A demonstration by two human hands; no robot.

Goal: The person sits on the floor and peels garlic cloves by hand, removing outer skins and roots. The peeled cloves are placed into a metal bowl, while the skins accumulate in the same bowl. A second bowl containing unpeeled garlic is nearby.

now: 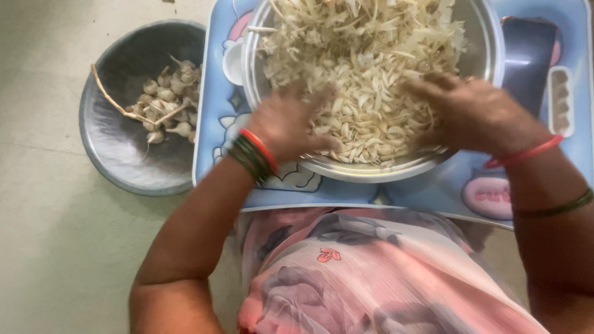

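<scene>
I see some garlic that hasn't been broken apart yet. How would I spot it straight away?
Start at the big steel bowl of loose pale cloves and skins on the blue tray, where the left hand and right hand rest. Look left, off the tray, to the dark grey bowl on the floor. The whole garlic bulbs lie inside it, round and stalked, not loose.

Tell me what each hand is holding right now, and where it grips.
Cannot be told. The left hand and right hand lie palm-down in the garlic peels inside the steel bowl; their fingertips are blurred.
</scene>
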